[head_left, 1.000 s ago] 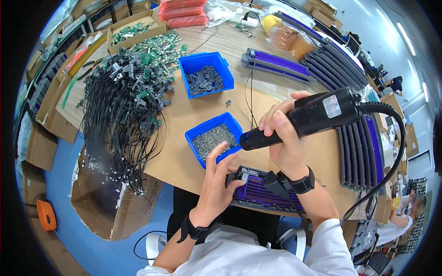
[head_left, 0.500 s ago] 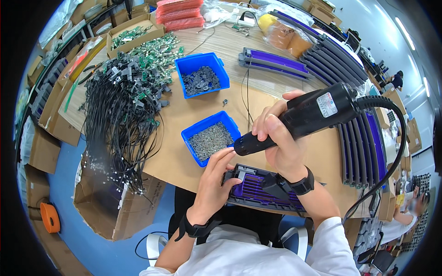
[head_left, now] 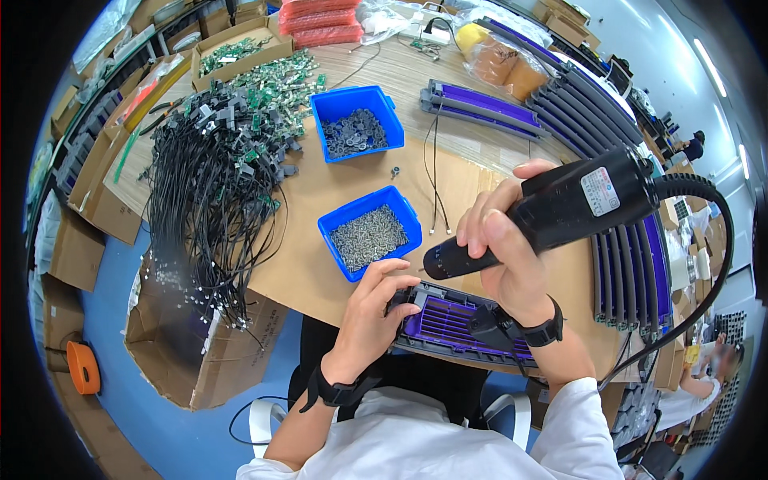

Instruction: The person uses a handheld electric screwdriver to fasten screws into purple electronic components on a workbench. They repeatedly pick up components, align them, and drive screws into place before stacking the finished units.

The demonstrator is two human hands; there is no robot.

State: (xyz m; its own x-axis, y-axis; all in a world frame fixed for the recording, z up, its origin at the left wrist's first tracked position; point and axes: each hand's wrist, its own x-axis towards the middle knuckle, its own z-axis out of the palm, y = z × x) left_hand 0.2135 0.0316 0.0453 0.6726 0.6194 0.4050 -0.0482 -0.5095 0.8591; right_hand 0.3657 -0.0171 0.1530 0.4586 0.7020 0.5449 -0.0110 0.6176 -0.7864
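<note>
My right hand [head_left: 512,254] is wrapped round a black electric screwdriver [head_left: 584,196], tilted with its nose down to the left. Its thin bit points at the left end of a grey panel with a purple slatted grille [head_left: 450,322], which lies at the table's front edge. At that same end my left hand [head_left: 372,308] grips the panel, thumb on its top face, with the index fingertip close to the bit. Part of the panel is hidden under my right wrist. Beyond my left hand stands a blue bin of small metal screws [head_left: 370,240].
Another blue bin [head_left: 358,132] holds dark grey ring-like parts. A heap of black cables [head_left: 216,192] with green boards covers the left side. Finished-looking grey and purple panels [head_left: 632,268] are stacked at right. The screwdriver's thick cord [head_left: 726,240] loops down the right side.
The screwdriver has moved right, and its nose is now apart from my left fingertips. My left hand stays on the panel's end. The whole view has shifted slightly.
</note>
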